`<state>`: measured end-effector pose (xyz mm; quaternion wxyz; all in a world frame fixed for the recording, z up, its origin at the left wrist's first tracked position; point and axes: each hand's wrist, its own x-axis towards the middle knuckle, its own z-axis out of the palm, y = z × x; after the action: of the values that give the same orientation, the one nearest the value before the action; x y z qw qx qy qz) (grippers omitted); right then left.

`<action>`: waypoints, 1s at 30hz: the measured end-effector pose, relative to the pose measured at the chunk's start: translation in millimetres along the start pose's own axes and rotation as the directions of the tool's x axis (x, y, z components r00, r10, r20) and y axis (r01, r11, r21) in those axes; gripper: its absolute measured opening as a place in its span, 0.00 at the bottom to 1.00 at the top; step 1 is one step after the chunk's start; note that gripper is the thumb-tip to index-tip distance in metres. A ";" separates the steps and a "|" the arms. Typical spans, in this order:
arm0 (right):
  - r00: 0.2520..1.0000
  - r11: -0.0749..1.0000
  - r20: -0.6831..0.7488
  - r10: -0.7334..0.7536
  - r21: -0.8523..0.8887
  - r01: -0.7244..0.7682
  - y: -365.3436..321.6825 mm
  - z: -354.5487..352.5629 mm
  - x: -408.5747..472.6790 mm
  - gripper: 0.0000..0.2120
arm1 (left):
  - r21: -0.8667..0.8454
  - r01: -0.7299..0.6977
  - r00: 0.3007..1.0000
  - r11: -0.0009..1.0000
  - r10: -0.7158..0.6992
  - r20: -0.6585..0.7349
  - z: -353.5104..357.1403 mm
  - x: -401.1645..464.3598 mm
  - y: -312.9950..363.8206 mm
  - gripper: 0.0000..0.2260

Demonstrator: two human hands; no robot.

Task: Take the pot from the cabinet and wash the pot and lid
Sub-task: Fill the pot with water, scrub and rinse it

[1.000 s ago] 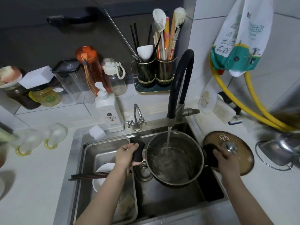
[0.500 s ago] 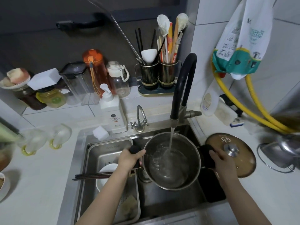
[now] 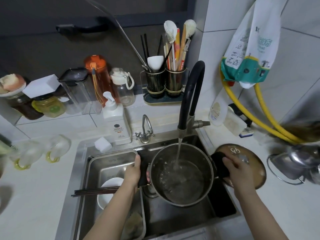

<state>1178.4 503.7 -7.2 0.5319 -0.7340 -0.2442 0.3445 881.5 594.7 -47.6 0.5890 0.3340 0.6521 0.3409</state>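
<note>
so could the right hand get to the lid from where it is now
Probably yes. The right hand grips the pot's right handle, and the lid lies flat on the counter right beside it, knob up, with nothing between. It would have to release the handle first, leaving the water-filled pot to the left hand.

This is a home kitchen, seen at the sink (image 3: pixel 225 211) set into a white counter (image 3: pixel 34 196) against tiled walls. Along the back edge of the counter stand a soap pump bottle (image 3: pixel 116 124), drinking bottles (image 3: pixel 97 80), jars (image 3: pixel 49 106) and a holder of chopsticks and brushes (image 3: pixel 165 80), with a black tap (image 3: pixel 191 94) running water at the sink's back rim. A drainer tray (image 3: pixel 110 163) with a bowl (image 3: pixel 107 193) and chopsticks (image 3: pixel 93 192) sits in the sink's left half, and a yellow hose (image 3: pixel 265 116) runs down the right wall.
</note>
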 end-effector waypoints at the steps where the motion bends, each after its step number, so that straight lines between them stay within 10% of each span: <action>1: 1.000 1.000 0.011 0.004 -0.007 -0.004 1.7 -1.7 -3.4 0.14 | -0.045 0.040 0.998 0.998 -0.039 0.042 -0.7 -1.6 -0.5 0.26; 6: 0.989 0.999 0.141 0.048 0.001 -0.048 8.6 10.1 -0.2 0.14 | -0.124 0.114 0.985 0.986 -0.095 0.147 -11.3 -13.2 28.0 0.08; 14: 0.948 0.959 0.238 0.210 0.139 -0.247 29.1 50.8 21.4 0.19 | -0.174 -0.207 0.972 0.963 0.222 0.073 -16.8 -31.1 82.0 0.03; 30: 0.945 0.977 0.320 0.063 0.175 -0.125 -0.6 35.4 43.9 0.24 | 0.424 -0.238 0.971 0.874 0.205 0.123 -28.6 -13.5 7.1 0.13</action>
<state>1179.5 557.5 -24.5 0.5381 -0.6260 -0.2554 0.5033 854.4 585.8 -32.2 0.4803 0.5421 0.6468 0.2391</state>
